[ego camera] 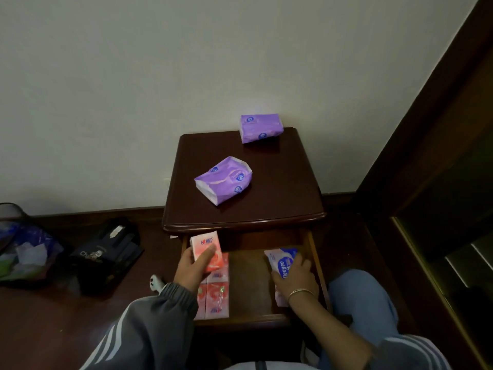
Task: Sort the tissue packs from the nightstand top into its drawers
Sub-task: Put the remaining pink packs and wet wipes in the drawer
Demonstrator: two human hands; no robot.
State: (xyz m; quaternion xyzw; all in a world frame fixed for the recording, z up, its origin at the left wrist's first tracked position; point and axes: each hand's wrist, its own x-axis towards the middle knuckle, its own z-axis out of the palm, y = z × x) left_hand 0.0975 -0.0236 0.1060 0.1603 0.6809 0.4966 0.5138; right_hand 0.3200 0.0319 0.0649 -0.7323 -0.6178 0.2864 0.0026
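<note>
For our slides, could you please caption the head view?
Left hand holds a pink pack and right hand a white-blue pack at the open drawer; two purple packs lie on the nightstand.

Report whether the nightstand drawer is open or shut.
Open. The drawer is pulled out under the nightstand top, its floor and pink tissue packs inside visible.

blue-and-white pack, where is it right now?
Head view: the blue-and-white pack is at the right side of the open drawer, gripped by the right hand, opposite the pink packs along the drawer's left.
</note>
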